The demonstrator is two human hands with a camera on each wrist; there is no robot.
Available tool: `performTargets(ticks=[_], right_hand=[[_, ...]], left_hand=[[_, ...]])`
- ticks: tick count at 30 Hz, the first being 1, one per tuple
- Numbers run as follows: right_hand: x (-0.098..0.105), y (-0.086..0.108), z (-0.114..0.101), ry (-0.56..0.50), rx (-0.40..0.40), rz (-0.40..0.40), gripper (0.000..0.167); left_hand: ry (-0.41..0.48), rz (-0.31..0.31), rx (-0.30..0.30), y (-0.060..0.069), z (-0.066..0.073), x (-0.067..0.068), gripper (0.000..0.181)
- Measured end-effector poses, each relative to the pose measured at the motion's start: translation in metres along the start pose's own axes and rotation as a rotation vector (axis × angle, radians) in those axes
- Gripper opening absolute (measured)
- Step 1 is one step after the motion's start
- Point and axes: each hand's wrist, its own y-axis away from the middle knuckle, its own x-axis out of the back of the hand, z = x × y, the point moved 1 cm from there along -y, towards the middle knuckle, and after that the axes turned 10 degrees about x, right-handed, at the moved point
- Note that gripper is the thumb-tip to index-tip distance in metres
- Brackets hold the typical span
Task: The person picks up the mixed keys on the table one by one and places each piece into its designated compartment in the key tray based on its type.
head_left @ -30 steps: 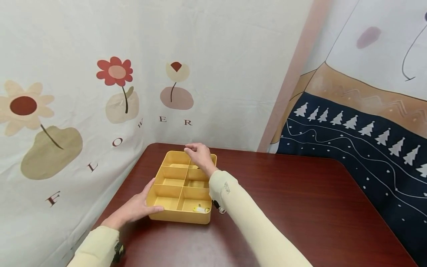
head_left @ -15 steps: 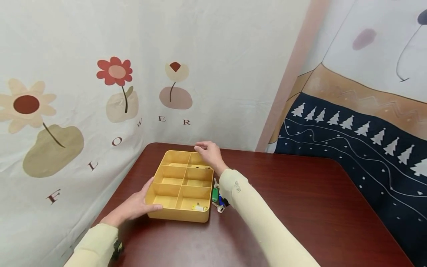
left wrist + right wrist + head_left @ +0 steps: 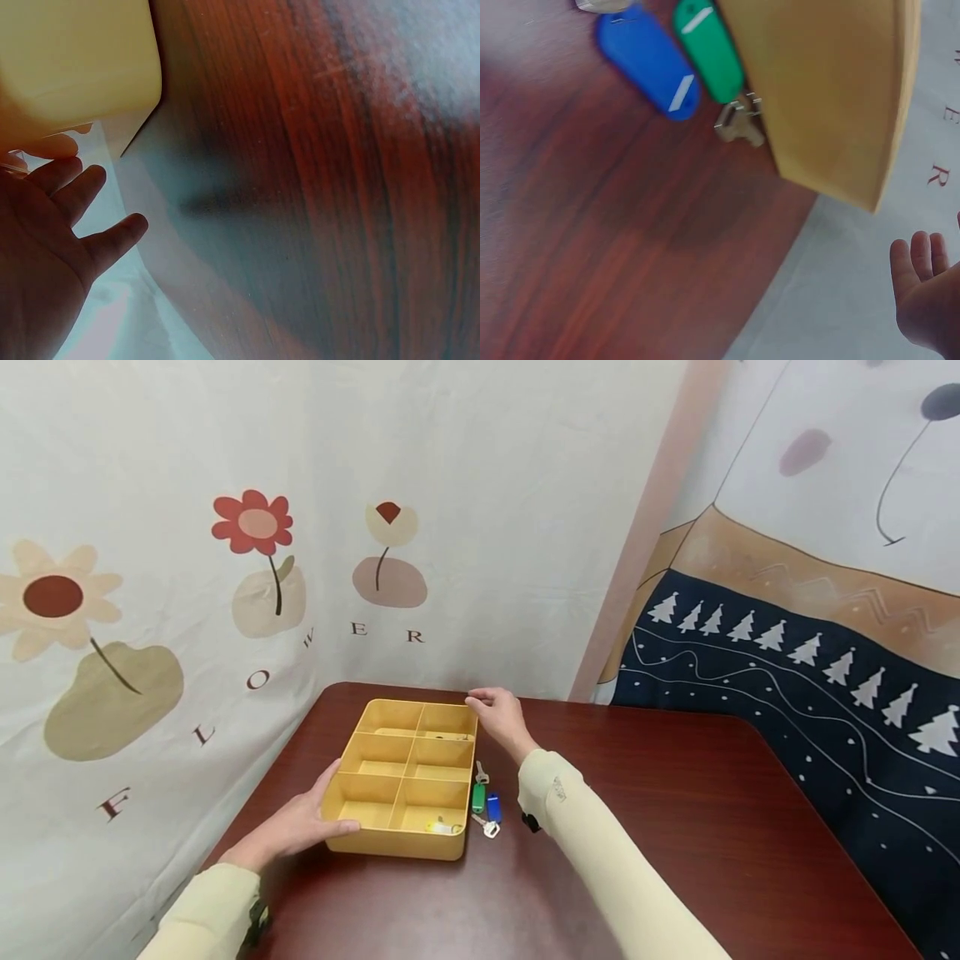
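A yellow divided box (image 3: 397,843) with several compartments stands on the table. My left hand (image 3: 296,827) holds its near left corner, thumb over the front rim and fingers along the outer side; the left wrist view shows some fingers spread off the wall. My right hand (image 3: 504,717) is beside the box's far right corner, fingers loosely bent, holding nothing visible. A key with a yellow tag (image 3: 442,827) lies in the front right compartment. Small dark and metallic bits (image 3: 453,737) show in the back right one, too small to tell. Against the right wall lie keys with a green tag (image 3: 709,52) and a blue tag (image 3: 649,60).
The dark red wooden table (image 3: 637,827) extends to the right. A white curtain (image 3: 480,527) printed with flowers hangs behind and to the left. A navy fabric (image 3: 757,727) with white trees borders the right side.
My right hand has moved right, from above the back right compartment to beside the far corner. The green and blue tagged keys have come into view. My left hand stays at the box.
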Motion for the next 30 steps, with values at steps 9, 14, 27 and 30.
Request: performTargets(ticks=[9, 14, 27, 30], right_hand=[[0.000, 0.019, 0.020, 0.078, -0.056, 0.056, 0.025], [-0.006, 0.032, 0.025, 0.132, -0.086, 0.078, 0.021], [-0.015, 0.070, 0.030, 0.234, -0.173, 0.130, 0.017], [-0.019, 0.078, 0.030, 0.263, -0.175, 0.132, 0.015]], left_hand=[[-0.006, -0.006, 0.001, 0.000, 0.001, 0.001, 0.117], [-0.012, -0.007, 0.002, 0.000, 0.001, 0.001, 0.117], [-0.023, 0.003, -0.002, -0.001, 0.000, 0.001, 0.118], [-0.019, 0.007, -0.008, -0.001, 0.001, 0.001, 0.118]])
